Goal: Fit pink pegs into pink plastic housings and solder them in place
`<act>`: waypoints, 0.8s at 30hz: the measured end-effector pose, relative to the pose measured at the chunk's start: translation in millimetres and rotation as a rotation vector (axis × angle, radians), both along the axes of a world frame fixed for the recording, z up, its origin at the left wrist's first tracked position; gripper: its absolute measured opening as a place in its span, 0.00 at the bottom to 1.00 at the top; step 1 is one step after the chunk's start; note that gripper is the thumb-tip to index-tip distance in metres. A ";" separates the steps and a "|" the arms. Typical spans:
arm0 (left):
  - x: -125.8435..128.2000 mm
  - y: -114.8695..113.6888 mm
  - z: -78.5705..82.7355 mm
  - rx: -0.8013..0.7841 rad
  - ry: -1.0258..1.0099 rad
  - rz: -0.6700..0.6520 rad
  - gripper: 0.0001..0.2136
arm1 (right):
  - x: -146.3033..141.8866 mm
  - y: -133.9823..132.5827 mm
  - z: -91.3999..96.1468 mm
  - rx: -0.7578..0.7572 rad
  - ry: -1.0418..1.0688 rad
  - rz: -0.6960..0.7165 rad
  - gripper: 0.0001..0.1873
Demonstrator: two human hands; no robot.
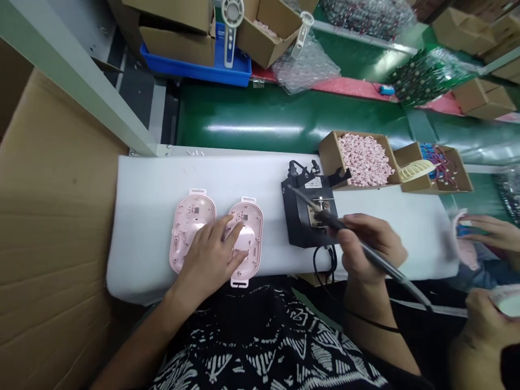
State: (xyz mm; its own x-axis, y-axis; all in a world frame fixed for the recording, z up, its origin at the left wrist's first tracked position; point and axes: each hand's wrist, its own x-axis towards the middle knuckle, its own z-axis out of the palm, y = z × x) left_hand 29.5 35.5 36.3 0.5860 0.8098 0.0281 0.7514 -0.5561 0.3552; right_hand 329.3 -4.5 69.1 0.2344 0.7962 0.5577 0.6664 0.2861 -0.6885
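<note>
My left hand [207, 257] lies flat with its fingers apart, resting across two pink plastic housings. The left housing [190, 227] and the right housing [254, 238] are oval, lie side by side, and show moulded inner faces. My right hand [369, 249] is shut around a soldering iron [382, 260]. The iron's thin tip [303, 197] reaches over a black soldering stand [304, 227] with a brass part on its front. A black cable [325, 265] hangs from the stand towards me.
All this lies on a white foam pad [154, 227]. Beyond it stand a box of pink parts [361, 160] and a box of wires [436, 170]. A co-worker's hands [487, 230] hold pink pieces at the right. A green conveyor belt [260, 127] runs behind the pad, and a cardboard sheet [52, 227] lies at the left.
</note>
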 end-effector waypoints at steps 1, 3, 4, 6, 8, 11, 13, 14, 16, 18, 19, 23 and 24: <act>-7.1 0.8 4.4 0.018 -0.031 0.008 0.23 | -3.9 0.5 2.6 -0.081 -0.051 0.056 0.11; -25.8 4.9 10.6 0.084 -0.092 0.062 0.18 | -23.4 6.1 4.2 -0.168 -0.118 0.250 0.08; -36.6 8.2 11.4 0.130 -0.115 0.115 0.14 | -37.4 11.2 3.2 -0.167 -0.123 0.336 0.07; -58.5 16.0 7.3 0.227 -0.135 0.252 0.10 | -68.4 24.7 -1.6 -0.127 -0.100 0.418 0.04; -77.0 23.7 -2.9 0.290 -0.128 0.376 0.09 | -96.7 40.5 -8.7 -0.122 -0.073 0.421 0.02; -92.4 31.4 -19.7 0.283 -0.146 0.384 0.10 | -124.4 61.6 -19.0 -0.087 -0.063 0.437 0.03; -95.2 33.9 -26.1 0.250 -0.177 0.310 0.11 | -132.9 70.7 -23.6 -0.041 -0.067 0.468 0.04; -95.3 34.7 -27.4 0.234 -0.185 0.269 0.12 | -135.1 73.5 -25.0 -0.031 -0.071 0.479 0.05; -94.9 35.7 -27.4 0.211 -0.186 0.210 0.13 | -137.2 76.4 -26.1 -0.036 -0.085 0.490 0.06; -94.6 36.5 -26.1 0.194 -0.172 0.187 0.13 | -138.3 77.1 -26.0 -0.053 -0.112 0.493 0.06; -94.7 36.8 -25.5 0.184 -0.166 0.186 0.12 | -138.9 77.2 -26.0 -0.062 -0.123 0.496 0.06; -94.8 37.4 -25.5 0.154 -0.133 0.200 0.13 | -141.3 78.0 -28.7 -0.055 -0.121 0.518 0.06; -94.8 37.5 -25.8 0.149 -0.121 0.202 0.13 | -141.7 78.4 -30.0 -0.051 -0.119 0.528 0.06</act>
